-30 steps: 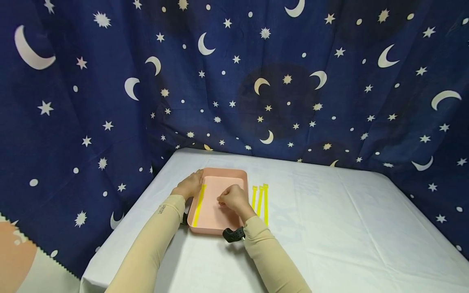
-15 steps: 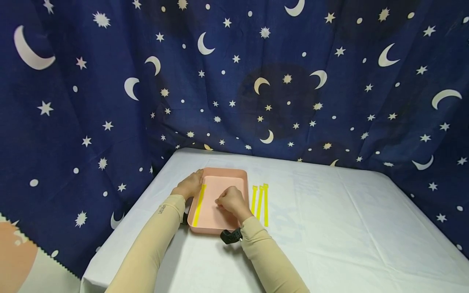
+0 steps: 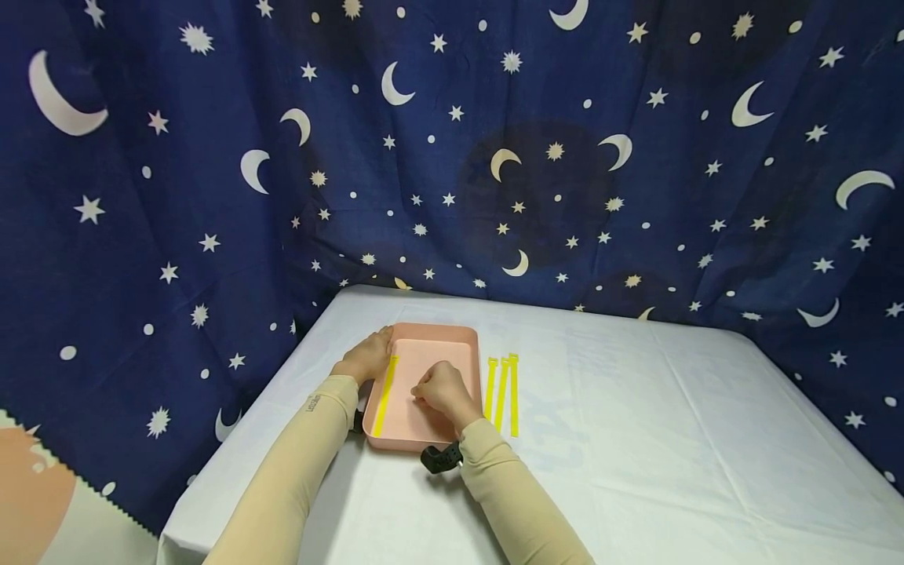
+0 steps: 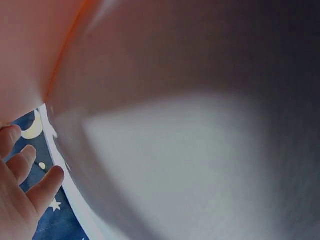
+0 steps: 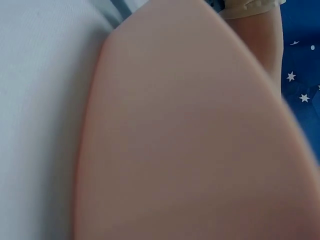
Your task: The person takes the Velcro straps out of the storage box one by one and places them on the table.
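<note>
A pink rectangular tray (image 3: 438,333) stands on the white-covered table. My left hand (image 3: 369,355) rests along the tray's left wall near the back corner; in the left wrist view its fingers (image 4: 46,189) spread loosely beside the tray. One yellow strap (image 3: 384,400) with a wider head lies inside, along the left wall. My right hand (image 3: 445,390) is over the middle of the tray with its fingers curled together; nothing shows between them, and the palm side is hidden. In the right wrist view the tray's outer wall (image 5: 175,125) fills most of the picture.
Three more yellow straps (image 3: 513,396) lie side by side on the table (image 3: 636,439), just right of the tray. A dark blue curtain (image 3: 452,157) with moons and stars hangs behind and at both sides. Black wrist cameras (image 3: 439,458) are worn below the hands.
My right hand has shifted slightly left and a little downward over the tray, its fingers staying curled. The left hand, tray and yellow straps have kept their places.
</note>
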The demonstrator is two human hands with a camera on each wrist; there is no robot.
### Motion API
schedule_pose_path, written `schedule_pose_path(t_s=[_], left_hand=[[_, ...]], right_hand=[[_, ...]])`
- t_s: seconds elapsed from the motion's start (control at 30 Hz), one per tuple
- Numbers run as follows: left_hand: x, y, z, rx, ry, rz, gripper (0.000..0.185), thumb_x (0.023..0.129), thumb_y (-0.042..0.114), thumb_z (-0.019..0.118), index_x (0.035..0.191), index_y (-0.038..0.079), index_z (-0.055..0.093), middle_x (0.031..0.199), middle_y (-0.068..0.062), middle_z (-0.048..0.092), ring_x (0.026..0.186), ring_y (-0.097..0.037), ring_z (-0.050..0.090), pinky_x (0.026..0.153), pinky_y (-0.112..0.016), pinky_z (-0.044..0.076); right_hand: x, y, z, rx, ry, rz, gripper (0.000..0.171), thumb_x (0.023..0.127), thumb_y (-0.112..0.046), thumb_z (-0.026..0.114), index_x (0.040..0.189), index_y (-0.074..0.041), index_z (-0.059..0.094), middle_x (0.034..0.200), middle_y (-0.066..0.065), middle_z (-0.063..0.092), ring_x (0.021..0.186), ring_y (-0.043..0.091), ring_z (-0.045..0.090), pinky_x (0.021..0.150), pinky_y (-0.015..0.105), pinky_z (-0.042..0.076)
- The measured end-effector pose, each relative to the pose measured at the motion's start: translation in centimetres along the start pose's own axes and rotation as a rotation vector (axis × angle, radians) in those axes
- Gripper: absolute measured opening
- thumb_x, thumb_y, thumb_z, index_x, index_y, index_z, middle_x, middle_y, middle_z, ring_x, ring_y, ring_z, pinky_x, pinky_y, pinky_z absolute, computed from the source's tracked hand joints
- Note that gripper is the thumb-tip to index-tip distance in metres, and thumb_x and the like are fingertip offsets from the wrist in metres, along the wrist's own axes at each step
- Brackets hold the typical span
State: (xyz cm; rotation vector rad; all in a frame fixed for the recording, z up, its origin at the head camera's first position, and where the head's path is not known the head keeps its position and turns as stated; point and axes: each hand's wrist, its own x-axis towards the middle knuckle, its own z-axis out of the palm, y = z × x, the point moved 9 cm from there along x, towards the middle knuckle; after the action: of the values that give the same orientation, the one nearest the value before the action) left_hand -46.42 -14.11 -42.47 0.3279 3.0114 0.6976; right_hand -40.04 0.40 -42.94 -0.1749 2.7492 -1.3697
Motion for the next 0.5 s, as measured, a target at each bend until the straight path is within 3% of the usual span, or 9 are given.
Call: schedule_pose_path(t_s=[0.27,0.5], left_hand=[[-0.01,-0.05,0.02,0.003,0.005,0.006,0.052,0.109,0.019,0.032,0.157,-0.002,0.026,0.163,-0.019,0.03,0.151,-0.038,0.027,0.127,-0.049,0.023],[-0.13,0.14,-0.18,-0.008,0.014,-0.001,0.052,0.109,0.019,0.033,0.157,-0.001,0.026,0.163,-0.019,0.03,0.152,-0.037,0.028,0.127,-0.049,0.023]], right_hand=[[0.0,-0.05,0.58,0.044,0.0,0.006,0.011,0.081,-0.003,0.079,0.073,0.001,0.074,0.065,0.009,0.072,0.052,0.01,0.065,0.049,0.018,0.052],[-0.11,-0.55,0.9,0.06,0.002,-0.01,0.011,0.081,-0.002,0.078,0.072,0.002,0.075,0.064,0.01,0.072,0.049,0.008,0.062,0.049,0.018,0.05]])
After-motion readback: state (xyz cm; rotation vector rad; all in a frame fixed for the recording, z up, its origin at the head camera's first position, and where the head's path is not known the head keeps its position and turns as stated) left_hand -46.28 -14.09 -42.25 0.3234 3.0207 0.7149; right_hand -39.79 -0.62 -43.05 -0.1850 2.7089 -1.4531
